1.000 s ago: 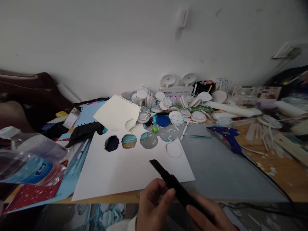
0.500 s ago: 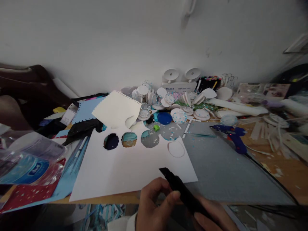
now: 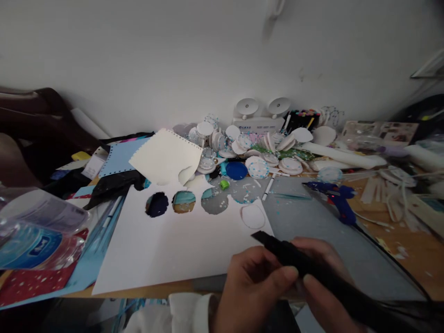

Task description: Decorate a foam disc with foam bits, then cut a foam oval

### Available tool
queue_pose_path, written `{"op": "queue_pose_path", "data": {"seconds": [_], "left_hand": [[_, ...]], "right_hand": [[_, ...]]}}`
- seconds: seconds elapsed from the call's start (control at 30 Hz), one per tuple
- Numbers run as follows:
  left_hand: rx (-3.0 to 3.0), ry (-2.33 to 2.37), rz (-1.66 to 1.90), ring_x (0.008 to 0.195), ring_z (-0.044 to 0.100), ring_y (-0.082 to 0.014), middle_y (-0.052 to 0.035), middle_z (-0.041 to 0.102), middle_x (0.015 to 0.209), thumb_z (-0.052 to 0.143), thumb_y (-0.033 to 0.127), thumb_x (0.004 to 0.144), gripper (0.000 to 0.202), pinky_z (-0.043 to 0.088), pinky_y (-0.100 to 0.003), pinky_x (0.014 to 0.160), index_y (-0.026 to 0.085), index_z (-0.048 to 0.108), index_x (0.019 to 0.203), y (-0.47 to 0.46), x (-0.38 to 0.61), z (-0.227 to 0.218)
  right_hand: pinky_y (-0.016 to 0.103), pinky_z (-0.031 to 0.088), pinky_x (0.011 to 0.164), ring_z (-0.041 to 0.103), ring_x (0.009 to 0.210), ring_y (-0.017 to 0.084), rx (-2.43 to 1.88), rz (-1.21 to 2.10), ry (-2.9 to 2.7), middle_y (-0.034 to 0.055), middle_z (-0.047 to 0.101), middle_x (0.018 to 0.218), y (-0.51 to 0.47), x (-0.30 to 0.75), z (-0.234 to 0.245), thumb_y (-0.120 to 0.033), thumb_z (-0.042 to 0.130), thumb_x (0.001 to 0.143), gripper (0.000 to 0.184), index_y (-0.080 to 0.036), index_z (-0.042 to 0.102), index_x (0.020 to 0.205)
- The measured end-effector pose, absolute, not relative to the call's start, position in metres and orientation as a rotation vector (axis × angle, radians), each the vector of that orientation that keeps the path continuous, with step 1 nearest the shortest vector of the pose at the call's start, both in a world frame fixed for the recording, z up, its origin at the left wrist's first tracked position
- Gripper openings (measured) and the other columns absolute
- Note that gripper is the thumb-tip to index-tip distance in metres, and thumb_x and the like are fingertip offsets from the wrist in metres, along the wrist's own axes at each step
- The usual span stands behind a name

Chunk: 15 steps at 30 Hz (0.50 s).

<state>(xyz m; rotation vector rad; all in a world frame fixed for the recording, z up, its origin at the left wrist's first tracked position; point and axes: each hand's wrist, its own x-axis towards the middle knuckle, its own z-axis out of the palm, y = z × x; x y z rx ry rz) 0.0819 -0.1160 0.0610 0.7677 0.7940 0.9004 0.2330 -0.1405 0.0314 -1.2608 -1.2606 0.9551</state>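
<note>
A black utility knife (image 3: 312, 266) slants across the front of the table, its dark angled tip toward the upper left. My right hand (image 3: 329, 296) is closed around the body, thumb on the near side. Closer to the tip, my left hand (image 3: 255, 286) pinches the front part with curled fingers. Both hands are over the near right part of a white paper sheet (image 3: 166, 249). That sheet has several rough round cut-outs along its far side. Just beyond the knife tip, a pencil-like drawn circle (image 3: 252, 216) shows on the paper.
A grey cutting mat (image 3: 305, 222) extends under the sheet. On it lies a blue glue gun (image 3: 338, 196) with a cord. A plastic bottle (image 3: 38, 240) lies at left. Piled white discs (image 3: 258, 166), a white pen (image 3: 268, 187) and a cream sheet (image 3: 163, 155) are farther back.
Both hands have shifted right and slightly up with the knife, bringing its tip near the drawn circle. More of the knife body shows now. The view has moved a little.
</note>
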Motion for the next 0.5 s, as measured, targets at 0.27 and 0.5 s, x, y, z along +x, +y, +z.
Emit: {"op": "queue_pose_path", "data": {"seconds": [0.27,0.5], "left_hand": [[2.033,0.883,0.588,0.109,0.053,-0.0271,-0.0113,0.058,0.121,0.071,0.026,0.073,0.061,0.043,-0.042,0.096,0.022,0.050,0.130,-0.083,0.056,0.066],[2.530,0.913,0.376,0.120,0.049,-0.0370,-0.0213,0.051,0.133,0.071,0.054,0.068,0.072,0.041,-0.050,0.099,0.010,0.052,0.122,-0.058,0.062,0.027]], "right_hand": [[0.034,0.055,0.080,0.064,0.095,0.025,-1.310,1.006,-1.615,0.0074,0.067,0.106,-0.093,0.269,0.064,-0.043,0.056,0.089,0.031,-0.025,0.061,0.114],[0.029,0.050,0.066,0.061,0.070,0.018,-1.233,0.919,-1.488,0.0027,0.064,0.084,-0.030,0.293,0.014,-0.042,0.062,0.087,0.034,-0.022,0.052,0.112]]}}
